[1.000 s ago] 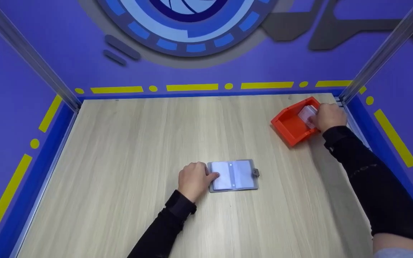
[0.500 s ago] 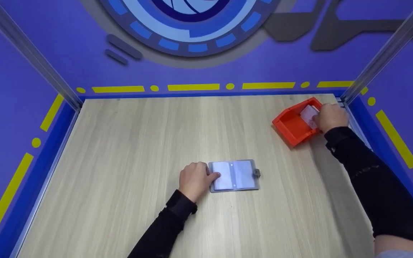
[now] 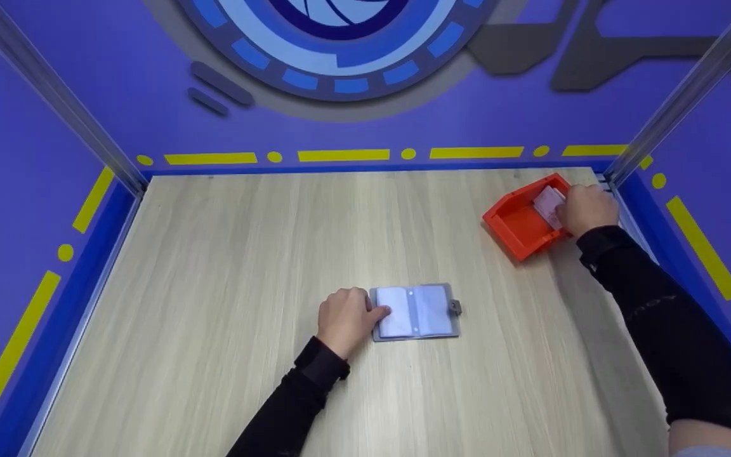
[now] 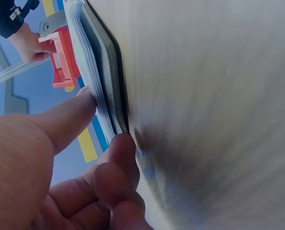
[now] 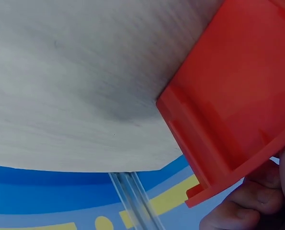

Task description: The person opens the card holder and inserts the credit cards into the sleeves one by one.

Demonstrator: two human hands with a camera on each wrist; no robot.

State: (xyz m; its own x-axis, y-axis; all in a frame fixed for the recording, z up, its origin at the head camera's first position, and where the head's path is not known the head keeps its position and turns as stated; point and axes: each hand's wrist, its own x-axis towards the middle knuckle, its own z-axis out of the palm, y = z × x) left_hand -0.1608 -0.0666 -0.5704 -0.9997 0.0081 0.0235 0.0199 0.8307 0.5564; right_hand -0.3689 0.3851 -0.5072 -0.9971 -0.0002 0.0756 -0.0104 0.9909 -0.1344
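Note:
A small grey card holder [image 3: 457, 331] lies open on the table, its clear sleeves [image 3: 432, 309] facing up and a snap tab on its right side. My left hand [image 3: 345, 320] pinches its left edge. In the left wrist view the thumb [image 4: 73, 117] presses on the sleeves, with curled fingers at the grey cover. Over at the back right, a red-orange bin [image 3: 518, 231] holds a small stack of pale pink cards [image 3: 548, 206]. My right hand [image 3: 589, 209] reaches over the bin's right rim and holds the cards; its fingers are curled in the right wrist view, the fingertips partly hidden.
The wood-grain table [image 3: 245, 266] is bounded by blue-purple panels [image 3: 365, 136] with yellow markings at the back and sides. Metal posts [image 3: 664, 114] stand at both back corners. The bin sits close to the right back corner.
Both hands, the card holder and the bin stay in place. The whole head view shifts very slightly.

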